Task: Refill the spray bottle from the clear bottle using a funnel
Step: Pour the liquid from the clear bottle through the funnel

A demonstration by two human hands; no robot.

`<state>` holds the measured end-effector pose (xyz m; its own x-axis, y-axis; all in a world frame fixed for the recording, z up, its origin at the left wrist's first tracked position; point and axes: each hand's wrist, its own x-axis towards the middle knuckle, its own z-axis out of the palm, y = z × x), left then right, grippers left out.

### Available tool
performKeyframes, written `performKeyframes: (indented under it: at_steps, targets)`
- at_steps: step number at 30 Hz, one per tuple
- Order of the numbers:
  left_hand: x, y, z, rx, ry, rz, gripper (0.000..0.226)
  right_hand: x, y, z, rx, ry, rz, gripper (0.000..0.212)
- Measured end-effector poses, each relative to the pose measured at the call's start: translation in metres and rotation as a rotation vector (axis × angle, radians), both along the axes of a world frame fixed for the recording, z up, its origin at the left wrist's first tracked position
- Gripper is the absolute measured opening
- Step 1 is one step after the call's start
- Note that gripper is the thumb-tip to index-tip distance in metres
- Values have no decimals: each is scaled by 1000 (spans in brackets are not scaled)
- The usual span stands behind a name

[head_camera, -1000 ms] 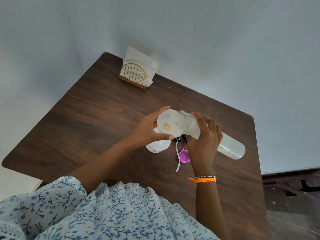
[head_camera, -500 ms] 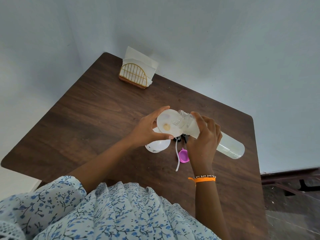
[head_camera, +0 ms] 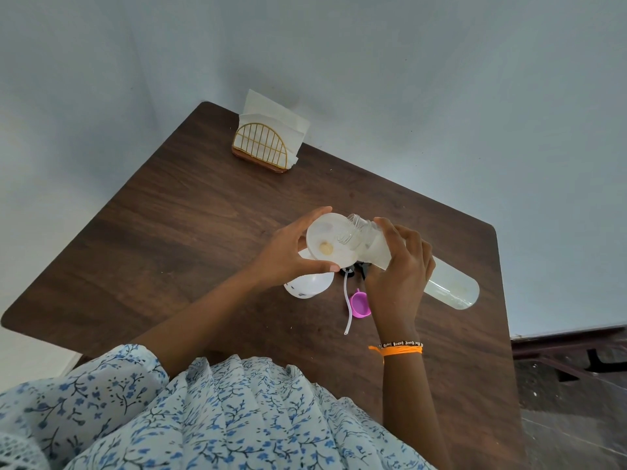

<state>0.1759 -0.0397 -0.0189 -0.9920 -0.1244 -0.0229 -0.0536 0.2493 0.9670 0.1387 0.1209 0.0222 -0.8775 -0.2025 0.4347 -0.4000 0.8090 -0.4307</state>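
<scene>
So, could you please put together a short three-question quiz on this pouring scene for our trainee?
1. True or false: the clear bottle is tilted with its mouth over the funnel.
2. Which hand steadies the funnel: A) left hand, B) right hand?
3. Fill in: the small cap lying on the table is ____ in colour.

Key: 1 true; 2 A; 3 pink.

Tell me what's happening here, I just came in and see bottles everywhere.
A person is refilling a spray bottle. The right hand grips a clear bottle, tipped with its mouth over a white funnel. The left hand holds the funnel's rim. The sprayer head with its tube and a pink cap lie on the table.
</scene>
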Motion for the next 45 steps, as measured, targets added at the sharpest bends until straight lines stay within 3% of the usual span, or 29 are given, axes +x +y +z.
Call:
performKeyframes:
  at_steps: [45]
  targets:
    - [-1, -1, -2, -30, 12, -5, 87, 1, 0, 3, 11, -1, 6, 63]
